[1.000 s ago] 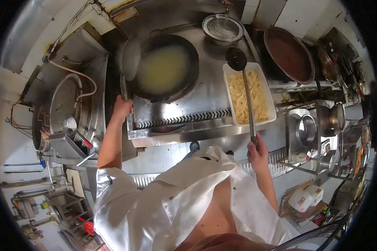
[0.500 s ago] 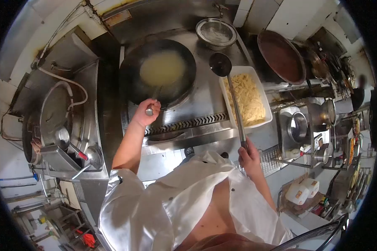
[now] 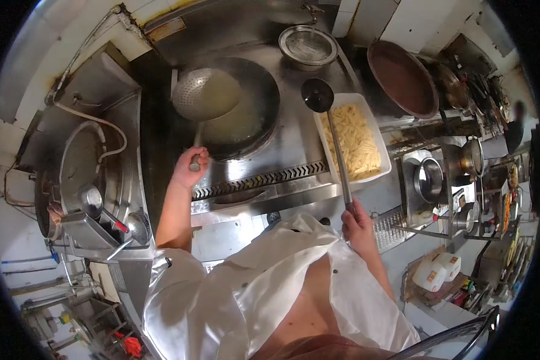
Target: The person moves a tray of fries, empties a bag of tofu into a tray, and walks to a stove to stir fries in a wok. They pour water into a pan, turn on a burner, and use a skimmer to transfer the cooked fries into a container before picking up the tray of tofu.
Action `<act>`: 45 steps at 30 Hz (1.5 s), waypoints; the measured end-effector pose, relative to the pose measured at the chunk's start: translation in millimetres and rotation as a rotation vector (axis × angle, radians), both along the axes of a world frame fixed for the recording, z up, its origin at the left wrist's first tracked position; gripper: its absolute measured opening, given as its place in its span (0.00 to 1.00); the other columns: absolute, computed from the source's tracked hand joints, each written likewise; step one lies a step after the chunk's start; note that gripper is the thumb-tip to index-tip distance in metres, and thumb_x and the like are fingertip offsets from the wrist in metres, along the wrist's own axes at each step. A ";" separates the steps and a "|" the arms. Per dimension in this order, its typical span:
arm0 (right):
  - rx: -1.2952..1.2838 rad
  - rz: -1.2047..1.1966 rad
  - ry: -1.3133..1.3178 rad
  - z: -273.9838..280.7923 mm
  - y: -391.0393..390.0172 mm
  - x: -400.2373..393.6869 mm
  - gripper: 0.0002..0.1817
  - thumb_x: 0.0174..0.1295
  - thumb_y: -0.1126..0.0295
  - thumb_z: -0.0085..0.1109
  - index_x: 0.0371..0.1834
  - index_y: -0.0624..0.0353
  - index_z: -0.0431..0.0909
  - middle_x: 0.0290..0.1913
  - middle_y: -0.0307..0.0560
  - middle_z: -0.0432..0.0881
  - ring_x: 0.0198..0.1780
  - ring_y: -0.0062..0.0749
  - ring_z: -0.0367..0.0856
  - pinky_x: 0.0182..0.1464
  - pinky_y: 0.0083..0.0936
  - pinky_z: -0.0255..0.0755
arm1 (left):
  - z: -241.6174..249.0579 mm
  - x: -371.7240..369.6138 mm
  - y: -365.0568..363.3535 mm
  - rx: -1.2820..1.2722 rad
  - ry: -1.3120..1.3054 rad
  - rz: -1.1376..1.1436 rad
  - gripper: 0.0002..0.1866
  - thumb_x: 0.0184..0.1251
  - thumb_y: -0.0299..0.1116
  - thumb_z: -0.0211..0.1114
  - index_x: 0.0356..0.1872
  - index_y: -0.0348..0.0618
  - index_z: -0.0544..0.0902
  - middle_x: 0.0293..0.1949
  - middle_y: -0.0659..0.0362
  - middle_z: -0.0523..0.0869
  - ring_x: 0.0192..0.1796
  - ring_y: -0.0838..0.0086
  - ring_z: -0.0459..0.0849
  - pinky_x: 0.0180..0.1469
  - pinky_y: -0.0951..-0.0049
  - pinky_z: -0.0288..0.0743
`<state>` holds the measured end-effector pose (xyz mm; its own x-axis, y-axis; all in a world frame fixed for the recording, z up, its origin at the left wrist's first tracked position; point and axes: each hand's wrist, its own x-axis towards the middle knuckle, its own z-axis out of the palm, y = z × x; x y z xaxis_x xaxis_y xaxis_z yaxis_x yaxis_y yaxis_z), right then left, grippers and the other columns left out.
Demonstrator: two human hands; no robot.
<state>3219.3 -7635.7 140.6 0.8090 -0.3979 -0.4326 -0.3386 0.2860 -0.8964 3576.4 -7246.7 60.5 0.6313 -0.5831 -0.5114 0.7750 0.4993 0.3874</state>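
Observation:
My left hand [image 3: 192, 165] is closed around the handle of a perforated skimmer [image 3: 189, 96]. The bowl of the skimmer is over the left part of a dark wok [image 3: 267, 96], with a yellowish-green patch across its right half. Pale cloudy liquid [image 3: 244, 125] shows lower in the wok, and a thin haze hangs above it. In my right hand [image 3: 357, 222] is the end of a long ladle [image 3: 317, 95]. Its dark bowl is beside the upper left corner of a white tub, and its shaft crosses over that tub's left side.
The white tub [image 3: 385, 162] holds pale cut strips [image 3: 355, 138] that look like potato. Behind it stands a metal basin with a mesh strainer [image 3: 308, 45]. A large pan of brown liquid [image 3: 402, 81] is at the right. To my left are a big round pot [image 3: 81, 156] and other ladles [image 3: 90, 200].
My left hand has moved left and slightly nearer to me. The skimmer's bowl, hidden in the wok before, now shows above it. The ladle in my right hand has barely moved.

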 end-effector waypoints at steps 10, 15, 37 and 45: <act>-0.019 0.103 0.044 0.9 -11.6 13.7 0.27 0.72 0.72 0.53 0.73 0.58 0.63 0.28 0.32 0.70 0.21 0.13 0.65 0.21 0.15 0.59 | 60.2 -31.6 21.2 0.919 -0.455 0.106 0.11 0.61 0.24 0.64 0.39 0.42 0.70 0.25 0.58 0.77 0.22 0.72 0.77 0.21 0.69 0.72; 0.019 0.142 0.081 2.1 -11.8 13.6 0.28 0.72 0.71 0.52 0.76 0.55 0.61 0.29 0.31 0.71 0.22 0.13 0.64 0.21 0.15 0.60 | 45.6 -30.8 25.6 1.080 -0.399 -0.083 0.08 0.62 0.25 0.63 0.36 0.41 0.71 0.23 0.59 0.76 0.22 0.72 0.76 0.20 0.70 0.71; 0.035 0.014 0.048 0.3 -26.2 -11.1 0.28 0.72 0.72 0.52 0.75 0.59 0.61 0.29 0.31 0.70 0.22 0.12 0.63 0.22 0.15 0.57 | 14.3 -58.7 -54.0 -0.394 0.316 -0.107 0.13 0.71 0.29 0.54 0.48 0.29 0.70 0.31 0.61 0.73 0.25 0.81 0.73 0.24 0.79 0.70; 0.089 0.030 0.003 -15.9 -70.1 -26.5 0.28 0.72 0.71 0.54 0.75 0.58 0.61 0.30 0.30 0.71 0.21 0.11 0.63 0.20 0.14 0.55 | 49.3 -75.7 -42.4 0.356 -0.032 -0.037 0.06 0.68 0.29 0.60 0.40 0.36 0.76 0.27 0.63 0.77 0.25 0.81 0.74 0.24 0.81 0.70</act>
<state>3192.8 -7705.8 124.7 0.8184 -0.3334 -0.4680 -0.3511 0.3546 -0.8666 3500.7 -7289.1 109.9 0.6321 -0.3951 -0.6666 0.7747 0.3005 0.5564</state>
